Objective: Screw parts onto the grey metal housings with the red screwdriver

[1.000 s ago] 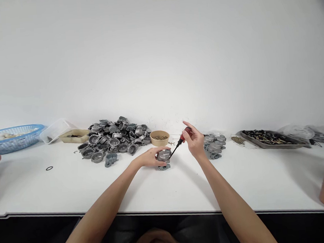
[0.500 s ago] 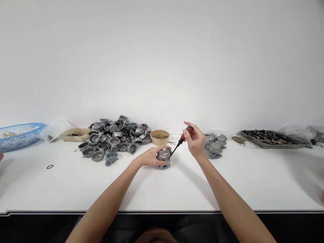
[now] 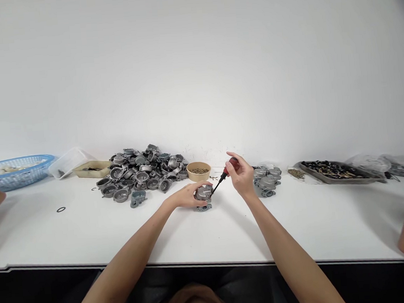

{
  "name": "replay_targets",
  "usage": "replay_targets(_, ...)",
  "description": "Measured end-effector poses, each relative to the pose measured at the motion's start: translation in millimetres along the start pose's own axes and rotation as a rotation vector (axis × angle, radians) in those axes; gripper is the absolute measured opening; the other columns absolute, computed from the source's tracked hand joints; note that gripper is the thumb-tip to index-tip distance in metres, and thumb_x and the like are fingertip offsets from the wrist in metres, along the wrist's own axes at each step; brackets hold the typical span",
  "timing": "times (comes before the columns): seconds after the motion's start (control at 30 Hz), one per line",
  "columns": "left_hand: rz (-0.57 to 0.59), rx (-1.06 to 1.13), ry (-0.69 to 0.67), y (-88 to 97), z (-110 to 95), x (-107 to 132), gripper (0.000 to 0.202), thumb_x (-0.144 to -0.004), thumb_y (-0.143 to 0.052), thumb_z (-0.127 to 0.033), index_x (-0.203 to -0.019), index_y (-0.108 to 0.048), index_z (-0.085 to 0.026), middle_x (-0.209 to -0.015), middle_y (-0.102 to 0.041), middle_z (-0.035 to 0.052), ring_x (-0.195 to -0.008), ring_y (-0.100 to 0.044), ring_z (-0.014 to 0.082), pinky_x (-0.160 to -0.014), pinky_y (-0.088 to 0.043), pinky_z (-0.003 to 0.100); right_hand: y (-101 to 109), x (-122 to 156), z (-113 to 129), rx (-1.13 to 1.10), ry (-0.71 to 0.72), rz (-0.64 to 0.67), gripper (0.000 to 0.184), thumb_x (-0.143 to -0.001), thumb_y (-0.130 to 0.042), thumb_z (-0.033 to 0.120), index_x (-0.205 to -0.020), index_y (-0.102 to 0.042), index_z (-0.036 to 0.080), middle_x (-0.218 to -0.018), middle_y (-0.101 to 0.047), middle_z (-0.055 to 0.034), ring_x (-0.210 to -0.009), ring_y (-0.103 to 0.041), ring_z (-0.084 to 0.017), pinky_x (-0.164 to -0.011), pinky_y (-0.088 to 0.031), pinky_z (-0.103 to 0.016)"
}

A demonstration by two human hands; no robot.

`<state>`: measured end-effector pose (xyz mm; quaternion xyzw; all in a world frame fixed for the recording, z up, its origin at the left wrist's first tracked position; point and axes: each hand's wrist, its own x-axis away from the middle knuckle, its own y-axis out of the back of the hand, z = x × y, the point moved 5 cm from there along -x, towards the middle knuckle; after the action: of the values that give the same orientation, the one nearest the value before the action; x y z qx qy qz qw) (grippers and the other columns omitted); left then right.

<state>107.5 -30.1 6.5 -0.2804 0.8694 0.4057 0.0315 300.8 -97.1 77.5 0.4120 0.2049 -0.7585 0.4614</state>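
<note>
My left hand is closed around a grey metal carburetor that stands on the white table in front of me. In my right hand is a screwdriver with a red and black handle, tilted down to the left. Its tip meets the right side of the carburetor's upper part; the screw itself is too small to make out. Just behind sits a tan bowl of small brass-coloured screws, a few of them loose beside it. Right of my right hand stands a group of similar carburetors.
A heap of grey metal bowls and bodies lies left of centre, with one body apart. Further left are a black ring, a beige tray and a blue basket. A dark tray holds parts at right. Other people's arms reach in at both sides.
The view has shifted very slightly. My right hand and the screwdriver handle have moved a little to the left; the carburetor stays in my left hand.
</note>
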Motion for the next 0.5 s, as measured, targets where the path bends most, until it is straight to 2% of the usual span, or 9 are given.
replay_targets(0.33,0.004,-0.021,0.017,0.6,-0.5,0.4,0.07,-0.076,-0.076,-0.035,-0.141,-0.051,-0.032,-0.129,-0.064,0.0037,-0.106,-0.063,0.0242,-0.086,-0.051,0.03,-0.3,-0.7,-1.1,-0.008,-0.022,0.037,0.042,-0.092,-0.063,0.04,-0.128,-0.064,0.018,-0.084,-0.059,-0.0018,-0.066,-0.062,-0.014,-0.06,-0.054,-0.027)
replay_targets(0.5,0.001,-0.028,0.024,-1.1,0.4,0.4,0.073,-0.076,-0.078,-0.042,-0.143,-0.05,-0.032,-0.135,-0.06,0.0057,-0.11,-0.061,0.0259,-0.085,-0.052,0.031,-7.1,-0.2,-1.1,-0.078,-0.066,0.106,0.057,-0.092,-0.064,0.045,-0.143,-0.054,0.02,-0.097,-0.066,-0.0054,-0.078,-0.069,-0.017,-0.072,-0.06,-0.033)
